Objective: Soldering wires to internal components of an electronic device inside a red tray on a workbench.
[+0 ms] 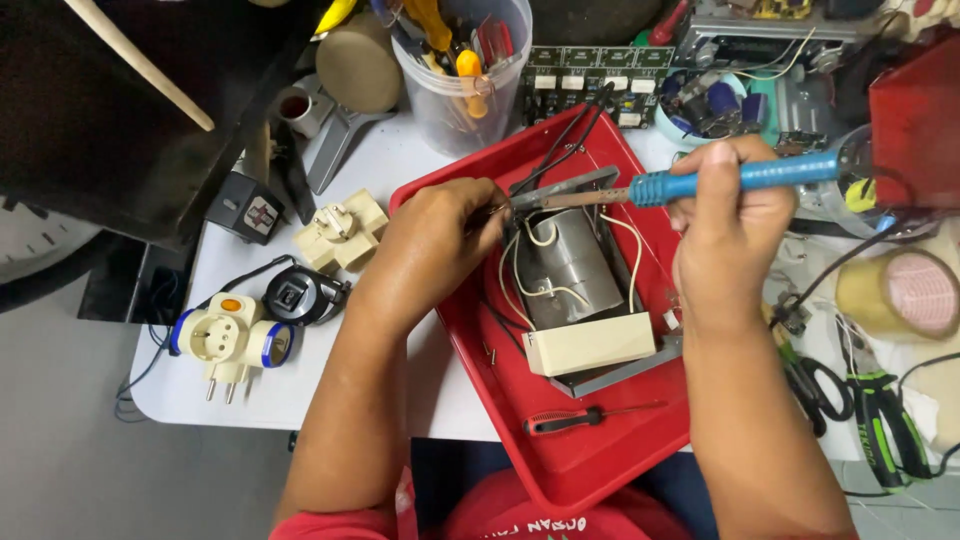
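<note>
Mid-frame, the right hand (728,225) is gripping a blue soldering iron (735,178), its tip meeting wires (545,262) on the transformer (572,275) in the red tray (590,470). The left hand (432,245) is pinching a wire there; a slip could burn those fingertips or scorch insulation.

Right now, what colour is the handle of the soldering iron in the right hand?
Blue, seen in the head view: the soldering iron handle in the right hand.

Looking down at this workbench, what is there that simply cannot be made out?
- Head view: what the left hand pinches at the transformer; its own fingers hide it.
- Soldering iron tip contact: too small to tell.
- Parts beyond the circuit board: cut off by the top edge.
- Right hand covers the red tray rim.
</note>
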